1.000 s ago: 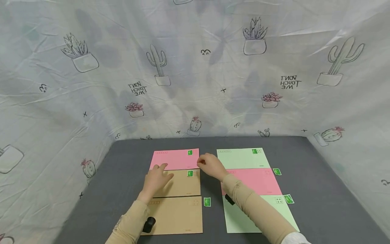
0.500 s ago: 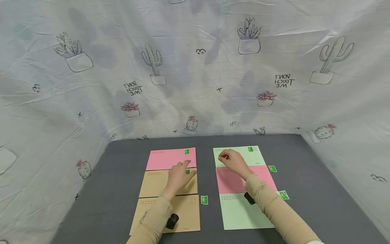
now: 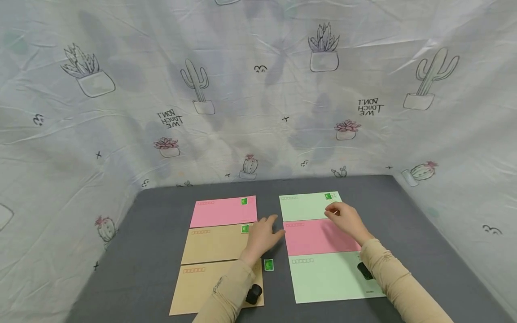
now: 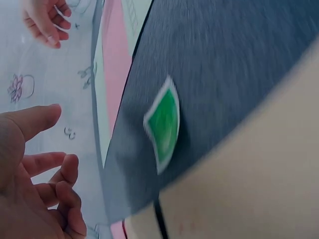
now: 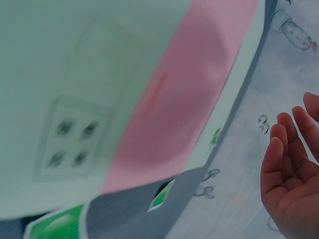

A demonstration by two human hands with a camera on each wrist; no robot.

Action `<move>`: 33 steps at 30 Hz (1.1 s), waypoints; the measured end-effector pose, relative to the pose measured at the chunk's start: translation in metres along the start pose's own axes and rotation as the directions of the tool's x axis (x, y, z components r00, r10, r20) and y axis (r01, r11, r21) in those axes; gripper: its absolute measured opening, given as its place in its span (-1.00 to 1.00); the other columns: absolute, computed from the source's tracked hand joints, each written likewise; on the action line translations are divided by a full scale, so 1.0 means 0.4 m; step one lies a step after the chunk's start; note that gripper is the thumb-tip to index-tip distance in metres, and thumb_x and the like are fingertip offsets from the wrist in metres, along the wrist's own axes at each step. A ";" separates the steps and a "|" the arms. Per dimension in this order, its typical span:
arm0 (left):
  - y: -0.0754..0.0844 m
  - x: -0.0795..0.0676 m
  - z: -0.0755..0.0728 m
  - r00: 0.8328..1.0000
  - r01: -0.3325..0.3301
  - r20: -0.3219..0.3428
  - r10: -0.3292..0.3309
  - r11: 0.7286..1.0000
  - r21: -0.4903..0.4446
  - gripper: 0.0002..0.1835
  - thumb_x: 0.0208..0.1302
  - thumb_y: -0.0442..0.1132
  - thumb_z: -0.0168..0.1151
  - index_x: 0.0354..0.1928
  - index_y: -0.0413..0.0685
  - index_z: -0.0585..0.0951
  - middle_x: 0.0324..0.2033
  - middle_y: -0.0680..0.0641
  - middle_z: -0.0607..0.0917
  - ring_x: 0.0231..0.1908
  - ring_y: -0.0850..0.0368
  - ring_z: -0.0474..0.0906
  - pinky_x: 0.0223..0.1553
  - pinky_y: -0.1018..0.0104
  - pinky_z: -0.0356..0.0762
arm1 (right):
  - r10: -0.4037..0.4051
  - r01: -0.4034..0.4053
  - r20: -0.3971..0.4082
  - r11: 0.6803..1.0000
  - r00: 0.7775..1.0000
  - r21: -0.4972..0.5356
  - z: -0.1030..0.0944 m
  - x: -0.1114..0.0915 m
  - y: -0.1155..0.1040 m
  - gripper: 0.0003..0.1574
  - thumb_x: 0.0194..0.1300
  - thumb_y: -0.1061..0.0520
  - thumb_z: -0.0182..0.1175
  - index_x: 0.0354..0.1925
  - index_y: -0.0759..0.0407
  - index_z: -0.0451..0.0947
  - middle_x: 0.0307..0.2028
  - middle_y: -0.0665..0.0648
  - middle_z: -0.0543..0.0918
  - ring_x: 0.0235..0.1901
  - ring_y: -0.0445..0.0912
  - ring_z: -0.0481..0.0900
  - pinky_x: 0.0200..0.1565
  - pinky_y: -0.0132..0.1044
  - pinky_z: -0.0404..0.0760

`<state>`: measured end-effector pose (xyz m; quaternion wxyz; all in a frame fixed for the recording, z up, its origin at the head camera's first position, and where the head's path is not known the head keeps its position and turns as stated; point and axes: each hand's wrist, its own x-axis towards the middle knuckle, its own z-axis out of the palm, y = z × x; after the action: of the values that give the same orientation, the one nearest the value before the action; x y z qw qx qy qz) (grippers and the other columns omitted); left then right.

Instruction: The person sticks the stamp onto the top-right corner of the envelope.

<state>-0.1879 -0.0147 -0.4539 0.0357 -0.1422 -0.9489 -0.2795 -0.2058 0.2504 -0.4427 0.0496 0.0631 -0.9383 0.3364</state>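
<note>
My left hand (image 3: 263, 235) is above the gap between two columns of envelopes, its thumb spread from loosely bent fingers and nothing held. Just below it lies a loose green stamp (image 3: 269, 265), large and curled in the left wrist view. My right hand (image 3: 346, 220), also holding nothing, hovers over the right pink envelope (image 3: 304, 237) with fingers loosely bent. In the right wrist view, one loose green stamp (image 5: 160, 195) lies beside that pink envelope and another stamp (image 5: 59, 224) beside the near green envelope (image 3: 331, 280). My right hand and arm hide both in the head view.
Left column: a pink envelope (image 3: 222, 213) and a tan envelope (image 3: 214, 244), each bearing a green stamp, then a nearer tan envelope (image 3: 202, 287). A far green envelope (image 3: 303, 208) carries a stamp (image 3: 328, 196). Dark grey cloth (image 3: 137, 269) covers the table; a patterned curtain (image 3: 226, 143) stands behind.
Both hands have moved to the right, the left from over the left envelopes to the gap, the right across the right column. The head view has turned slightly right. The stamps stay in place.
</note>
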 end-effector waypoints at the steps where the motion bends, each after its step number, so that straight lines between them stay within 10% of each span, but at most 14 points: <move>1: 0.006 0.000 0.007 1.000 0.003 0.012 -0.003 1.000 -0.010 -0.45 0.15 -0.02 0.26 0.13 -0.16 0.50 -0.05 -0.26 0.63 -0.10 -0.25 0.56 -0.06 -0.16 0.38 | 0.007 -0.007 -0.003 1.000 1.000 -0.006 -0.005 -0.006 0.011 -0.71 0.28 0.13 0.12 -0.10 0.29 0.57 -0.23 0.22 0.65 -0.25 0.03 0.58 -0.24 -0.14 0.52; 16: 0.037 0.011 0.058 0.972 0.137 0.203 -0.115 0.986 -0.096 -0.30 0.05 -0.08 0.34 0.24 -0.18 0.39 0.02 -0.33 0.54 0.01 -0.36 0.43 -0.10 -0.29 0.39 | 0.261 -0.244 0.058 0.947 0.964 -0.207 -0.069 -0.014 0.165 -0.48 0.22 0.20 0.13 0.03 0.57 0.37 -0.11 0.53 0.51 -0.20 0.28 0.53 -0.22 0.05 0.51; 33: 0.059 0.023 0.093 0.971 0.154 0.171 -0.166 0.985 0.079 -0.32 -0.12 -0.02 0.48 0.10 -0.10 0.52 -0.15 -0.29 0.56 -0.16 -0.28 0.46 -0.25 -0.22 0.42 | 0.207 -0.195 0.042 0.959 0.977 -0.204 -0.067 -0.011 0.211 -0.62 0.19 0.24 0.15 -0.06 0.48 0.49 -0.22 0.48 0.54 -0.25 0.23 0.50 -0.24 0.04 0.47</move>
<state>-0.1895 0.0265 -0.4715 -0.0668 -0.0883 -0.9652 -0.2368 -0.2127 0.3327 -0.4754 -0.0085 -0.0272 -0.9698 0.2422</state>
